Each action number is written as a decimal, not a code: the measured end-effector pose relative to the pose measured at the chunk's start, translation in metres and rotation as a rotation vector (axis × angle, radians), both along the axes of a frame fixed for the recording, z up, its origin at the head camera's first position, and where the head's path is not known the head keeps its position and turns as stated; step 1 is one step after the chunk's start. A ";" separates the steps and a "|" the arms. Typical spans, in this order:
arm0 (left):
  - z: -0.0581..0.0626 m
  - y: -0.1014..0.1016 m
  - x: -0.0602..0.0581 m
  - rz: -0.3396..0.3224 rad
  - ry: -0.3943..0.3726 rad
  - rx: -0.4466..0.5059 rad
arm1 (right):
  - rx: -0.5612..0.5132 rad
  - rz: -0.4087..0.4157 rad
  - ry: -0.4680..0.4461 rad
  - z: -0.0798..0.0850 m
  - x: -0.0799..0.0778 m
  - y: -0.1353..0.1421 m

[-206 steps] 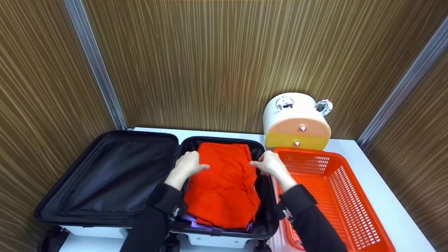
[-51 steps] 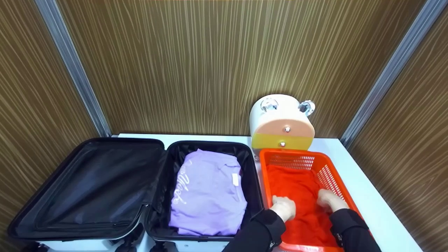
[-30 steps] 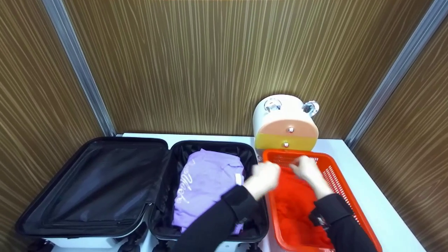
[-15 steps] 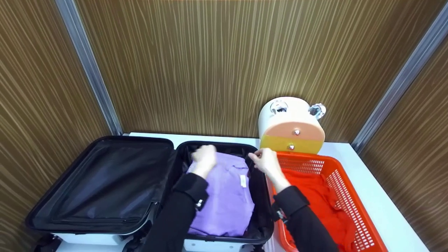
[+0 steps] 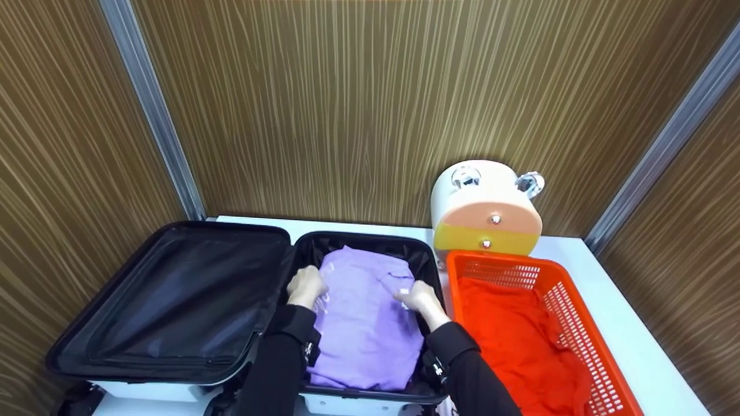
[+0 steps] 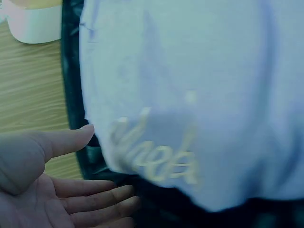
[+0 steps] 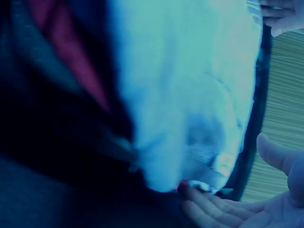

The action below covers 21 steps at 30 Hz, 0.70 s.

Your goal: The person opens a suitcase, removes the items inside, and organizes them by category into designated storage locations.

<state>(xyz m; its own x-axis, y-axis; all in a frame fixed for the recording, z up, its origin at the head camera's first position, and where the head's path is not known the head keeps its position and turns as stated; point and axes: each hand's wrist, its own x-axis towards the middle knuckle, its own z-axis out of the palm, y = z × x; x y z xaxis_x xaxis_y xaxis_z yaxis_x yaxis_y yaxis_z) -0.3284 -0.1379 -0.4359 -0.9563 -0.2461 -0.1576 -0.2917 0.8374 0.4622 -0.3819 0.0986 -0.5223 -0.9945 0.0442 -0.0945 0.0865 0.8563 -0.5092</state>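
A folded purple T-shirt [image 5: 364, 329] with white lettering lies in the right half of a black-lined suitcase [image 5: 364, 234]. My left hand [image 5: 306, 284] is at its left side; in the left wrist view its fingers are extended, with the thumb [image 6: 71, 141] right at the shirt's edge. At the opposite side is my right hand [image 5: 421, 297], near a white tag. In the right wrist view its fingers [image 7: 209, 206] are straight, their tips at the shirt's edge. A strip of reddish cloth [image 7: 71, 47] shows beside the shirt there.
An orange perforated basket [image 5: 497, 255] holds a spread red garment [image 5: 514, 341], right of the suitcase. The suitcase's other half [image 5: 173, 294] lies open at left. Behind the basket stands a round-topped box [image 5: 487, 202] with two drawer fronts and shiny ears. Wood-grained panels surround the table.
The red garment has gone from the suitcase into the basket, exposing the purple T-shirt. Both hands have come back left from the basket, then lowered to the T-shirt's sides.
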 end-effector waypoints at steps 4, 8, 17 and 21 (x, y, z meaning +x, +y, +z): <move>-0.009 0.001 0.003 -0.009 -0.020 0.008 | -0.078 -0.043 -0.106 0.004 0.009 -0.004; -0.014 0.004 0.004 -0.004 -0.022 0.020 | -0.128 -0.083 -0.175 0.027 0.028 -0.014; -0.019 0.003 0.007 0.051 0.035 0.068 | -0.086 -0.033 -0.123 -0.064 -0.027 0.005; -0.023 0.003 0.010 0.065 0.088 0.083 | -0.031 0.010 -0.057 -0.037 -0.005 -0.005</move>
